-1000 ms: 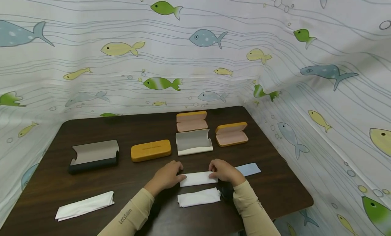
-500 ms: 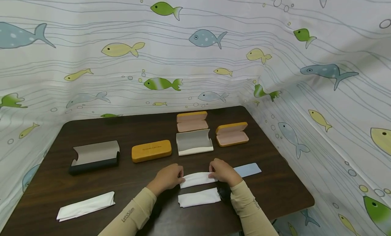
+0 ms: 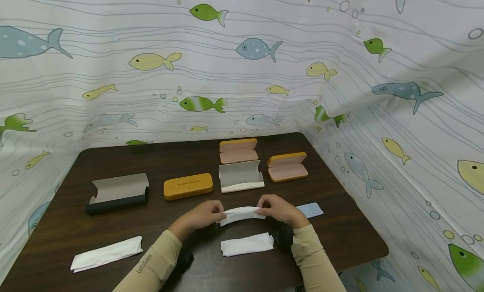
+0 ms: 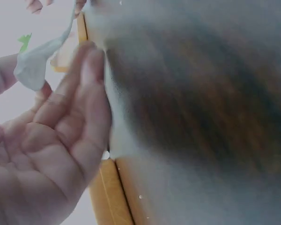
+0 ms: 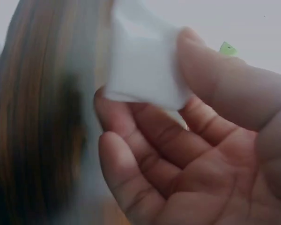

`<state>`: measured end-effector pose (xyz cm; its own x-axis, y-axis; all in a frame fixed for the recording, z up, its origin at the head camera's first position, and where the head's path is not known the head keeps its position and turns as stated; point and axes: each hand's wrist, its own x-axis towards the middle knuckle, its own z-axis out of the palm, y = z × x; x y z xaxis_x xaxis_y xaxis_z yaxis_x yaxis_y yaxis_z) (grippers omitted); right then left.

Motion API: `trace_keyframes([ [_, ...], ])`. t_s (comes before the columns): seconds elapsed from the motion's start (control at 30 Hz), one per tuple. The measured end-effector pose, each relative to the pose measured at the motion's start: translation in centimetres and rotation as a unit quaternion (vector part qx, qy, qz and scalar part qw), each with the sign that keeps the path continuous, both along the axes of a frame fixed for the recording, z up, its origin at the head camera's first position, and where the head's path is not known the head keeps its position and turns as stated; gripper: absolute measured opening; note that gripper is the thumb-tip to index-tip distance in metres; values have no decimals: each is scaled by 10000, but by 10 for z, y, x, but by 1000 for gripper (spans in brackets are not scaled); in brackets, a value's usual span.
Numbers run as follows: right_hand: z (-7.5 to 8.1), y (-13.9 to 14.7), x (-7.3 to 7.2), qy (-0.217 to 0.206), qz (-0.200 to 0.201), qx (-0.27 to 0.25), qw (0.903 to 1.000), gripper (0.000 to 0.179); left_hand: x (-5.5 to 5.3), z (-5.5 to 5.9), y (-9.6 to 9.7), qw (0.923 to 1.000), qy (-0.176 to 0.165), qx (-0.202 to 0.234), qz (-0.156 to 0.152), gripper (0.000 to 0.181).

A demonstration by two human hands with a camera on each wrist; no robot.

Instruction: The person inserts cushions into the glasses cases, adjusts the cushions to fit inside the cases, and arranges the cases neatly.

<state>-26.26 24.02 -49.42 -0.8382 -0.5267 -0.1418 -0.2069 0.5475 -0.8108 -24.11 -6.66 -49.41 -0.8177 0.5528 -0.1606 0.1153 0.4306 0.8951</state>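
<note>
A folded white cloth [image 3: 242,214] is stretched between my two hands just above the table, bowed upward in the middle. My left hand [image 3: 201,217] pinches its left end; in the left wrist view, thumb and fingers of the left hand [image 4: 51,136] hold the cloth [image 4: 33,70]. At the other end, my right hand [image 3: 280,209] pinches it between thumb and fingers, and the right wrist view has the cloth [image 5: 143,56] close up in the right hand [image 5: 192,154]. A second folded white cloth [image 3: 247,244] lies flat nearer to me.
Behind the hands stand an open white glasses case [image 3: 240,183], a closed yellow case [image 3: 188,187] and two open yellow cases [image 3: 238,156] [image 3: 288,172]. An open black case [image 3: 118,203] and another white cloth [image 3: 107,254] lie left. A light-blue cloth [image 3: 311,210] lies right.
Both hands have lifted the folded white cloth off the table, and it has shifted slightly away from me. The other cloths and the cases have stayed in place.
</note>
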Motion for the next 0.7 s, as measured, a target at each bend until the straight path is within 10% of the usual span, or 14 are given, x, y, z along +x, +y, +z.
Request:
trace_keyframes([
  [0.33, -4, -10, -6, -1084, -715, -1534, 9796, 20, -2, 4, -2, 9854, -1135, 1135, 568, 21],
  [0.7, 5, -18, -16, -1208, -1142, -1484, 9748, 23, -12, 5, -2, 9793, -1187, 1309, 990, 26],
])
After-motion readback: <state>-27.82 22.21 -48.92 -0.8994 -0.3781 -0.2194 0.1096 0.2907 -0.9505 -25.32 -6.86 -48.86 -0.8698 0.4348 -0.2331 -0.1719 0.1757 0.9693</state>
